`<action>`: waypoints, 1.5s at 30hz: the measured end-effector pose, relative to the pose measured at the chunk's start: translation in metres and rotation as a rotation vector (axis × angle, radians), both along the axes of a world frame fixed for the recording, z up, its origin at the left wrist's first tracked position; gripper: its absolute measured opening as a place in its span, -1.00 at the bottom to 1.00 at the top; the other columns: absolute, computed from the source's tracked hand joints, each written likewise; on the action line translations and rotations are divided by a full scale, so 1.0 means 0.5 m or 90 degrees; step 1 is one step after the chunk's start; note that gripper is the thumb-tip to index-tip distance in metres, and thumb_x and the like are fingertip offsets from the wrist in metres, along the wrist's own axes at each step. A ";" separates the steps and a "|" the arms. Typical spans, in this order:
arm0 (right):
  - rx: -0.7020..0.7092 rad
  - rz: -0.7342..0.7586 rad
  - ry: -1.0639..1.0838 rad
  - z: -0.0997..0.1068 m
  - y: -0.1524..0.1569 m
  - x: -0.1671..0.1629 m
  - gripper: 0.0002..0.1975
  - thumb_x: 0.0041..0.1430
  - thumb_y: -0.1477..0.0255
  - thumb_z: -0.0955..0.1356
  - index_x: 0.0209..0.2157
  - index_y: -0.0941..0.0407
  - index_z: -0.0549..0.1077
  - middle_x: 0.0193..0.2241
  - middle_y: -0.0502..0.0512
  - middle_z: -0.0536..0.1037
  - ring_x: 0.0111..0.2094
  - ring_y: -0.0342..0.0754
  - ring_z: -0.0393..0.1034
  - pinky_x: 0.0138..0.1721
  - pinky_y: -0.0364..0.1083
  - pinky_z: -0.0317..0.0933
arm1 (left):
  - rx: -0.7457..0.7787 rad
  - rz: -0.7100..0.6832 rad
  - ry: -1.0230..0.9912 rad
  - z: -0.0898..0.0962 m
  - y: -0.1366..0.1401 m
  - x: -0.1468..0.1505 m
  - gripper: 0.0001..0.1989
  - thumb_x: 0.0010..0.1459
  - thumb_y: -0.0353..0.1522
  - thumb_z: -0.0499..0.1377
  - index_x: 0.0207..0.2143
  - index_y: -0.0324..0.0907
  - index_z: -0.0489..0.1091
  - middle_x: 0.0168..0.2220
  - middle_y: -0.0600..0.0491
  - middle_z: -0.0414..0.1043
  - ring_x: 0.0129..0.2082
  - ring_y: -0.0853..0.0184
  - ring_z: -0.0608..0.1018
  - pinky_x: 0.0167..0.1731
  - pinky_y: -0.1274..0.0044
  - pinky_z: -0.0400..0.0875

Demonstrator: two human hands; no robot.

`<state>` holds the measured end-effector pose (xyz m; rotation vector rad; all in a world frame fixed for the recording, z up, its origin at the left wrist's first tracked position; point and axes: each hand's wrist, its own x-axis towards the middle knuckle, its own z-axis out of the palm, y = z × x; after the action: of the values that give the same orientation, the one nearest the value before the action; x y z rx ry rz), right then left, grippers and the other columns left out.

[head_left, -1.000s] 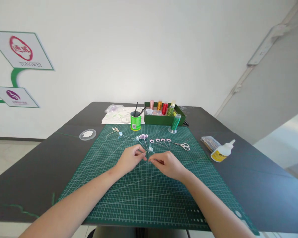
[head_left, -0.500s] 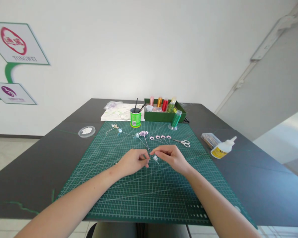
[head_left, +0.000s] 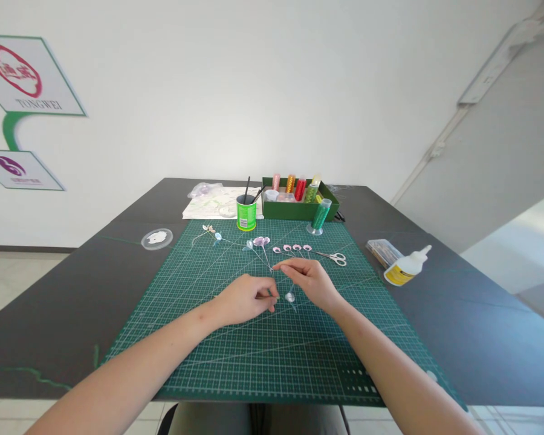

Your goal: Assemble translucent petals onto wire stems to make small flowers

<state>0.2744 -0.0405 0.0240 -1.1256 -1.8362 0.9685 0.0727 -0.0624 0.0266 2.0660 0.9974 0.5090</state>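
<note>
My left hand (head_left: 249, 300) is closed in a pinch over the green cutting mat (head_left: 217, 368); whatever lies between its fingertips is too small to make out. To its right and slightly farther off, my right hand (head_left: 312, 281) pinches the thin stem of a pale blue-white flower (head_left: 290, 297). The flower hangs head down below the fingers, with a small bluish leaf. Just beyond the hands lie a lilac flower (head_left: 261, 241) and a pale blue bud (head_left: 249, 244) on wire stems. Several small pink-rimmed petals (head_left: 297, 248) lie in a row beside white-handled scissors (head_left: 338, 258).
A green tin (head_left: 246, 214) with brushes and a dark green box (head_left: 290, 210) of thread spools stand at the back. A green spool (head_left: 321, 214) is near them. A glue bottle (head_left: 407, 267) leans at right; a round lid (head_left: 156, 239) with white paste lies left.
My right hand has risen and moved away from my left, which has come slightly nearer to me. The pale flower has shifted a little nearer and right, showing more stem.
</note>
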 end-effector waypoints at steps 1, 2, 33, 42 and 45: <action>-0.004 -0.004 -0.001 0.000 0.001 0.000 -0.66 0.22 0.26 0.29 -0.26 0.15 0.64 -0.53 0.05 0.50 -0.53 -0.13 0.19 -0.49 -0.14 0.07 | 0.003 -0.001 -0.001 0.000 0.000 0.000 -0.87 0.17 -0.48 0.13 -0.33 -0.11 0.45 -0.43 0.15 0.63 -0.40 0.33 0.65 -0.33 0.57 0.40; -0.008 -0.006 -0.003 0.000 0.002 0.001 -0.66 0.22 0.26 0.29 -0.26 0.15 0.64 -0.54 0.04 0.49 -0.54 -0.14 0.17 -0.50 -0.15 0.05 | 0.007 -0.002 -0.001 0.000 0.000 -0.001 -0.87 0.17 -0.47 0.13 -0.33 -0.10 0.45 -0.42 0.16 0.63 -0.40 0.33 0.65 -0.33 0.57 0.40; -0.124 0.091 0.014 -0.048 0.045 0.018 -0.66 0.13 0.23 0.34 -0.35 0.22 0.62 -0.59 0.00 0.45 -0.55 -0.16 0.16 -0.52 -0.17 0.02 | 0.109 0.127 -0.064 0.010 -0.002 -0.001 -0.91 0.22 -0.31 0.19 -0.29 -0.07 0.51 -0.35 0.13 0.65 -0.41 0.29 0.64 -0.38 0.53 0.40; -0.158 0.109 -0.021 -0.044 0.037 0.016 -0.62 0.13 0.18 0.35 -0.35 0.23 0.60 -0.68 -0.13 0.17 -0.60 -0.23 -0.09 -0.56 -0.17 -0.23 | 0.108 0.197 -0.076 0.010 0.005 -0.003 -0.82 0.25 -0.30 0.16 -0.15 -0.05 0.54 -0.23 0.10 0.66 -0.24 0.21 0.67 -0.18 0.42 0.50; -0.180 0.106 -0.006 -0.034 0.032 0.011 -0.64 0.09 0.17 0.37 -0.39 0.21 0.57 -0.69 -0.14 0.15 -0.61 -0.23 -0.08 -0.57 -0.18 -0.23 | 0.093 0.198 -0.096 0.008 0.007 -0.004 -0.82 0.25 -0.30 0.17 -0.16 -0.05 0.55 -0.26 0.10 0.66 -0.25 0.23 0.67 -0.15 0.42 0.50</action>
<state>0.2800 -0.0244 0.0071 -1.1558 -1.8625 1.3546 0.0709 -0.0590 0.0308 1.9721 1.2271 0.9076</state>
